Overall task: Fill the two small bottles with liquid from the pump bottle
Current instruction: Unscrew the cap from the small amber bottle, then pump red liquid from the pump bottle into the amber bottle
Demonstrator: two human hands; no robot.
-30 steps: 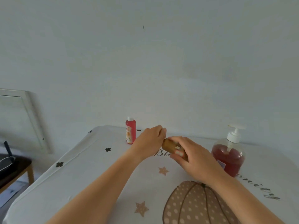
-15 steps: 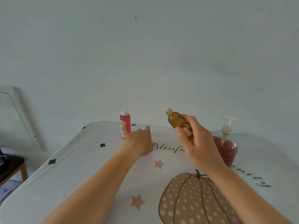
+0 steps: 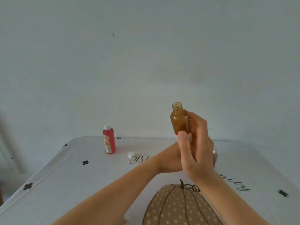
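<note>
Capped red bottle [image 3: 109,140] stood upright near the far edge of the table [image 3: 65,176], toward its left corner; a loose white cap [image 3: 131,155] lay beside it. Left hand [image 3: 169,160] was mostly hidden, grip not discernible. Uncapped amber bottle [image 3: 180,122] was held upright above the table's middle, right hand [image 3: 198,150] curled round its base

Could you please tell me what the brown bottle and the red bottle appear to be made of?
The brown bottle: likely translucent amber plastic, possibly glass; glossy highlights, threaded neck, light showing through. The red bottle: probably clear plastic holding red liquid, or red-tinted plastic; smooth sheen, printed label, matte white cap.
</note>
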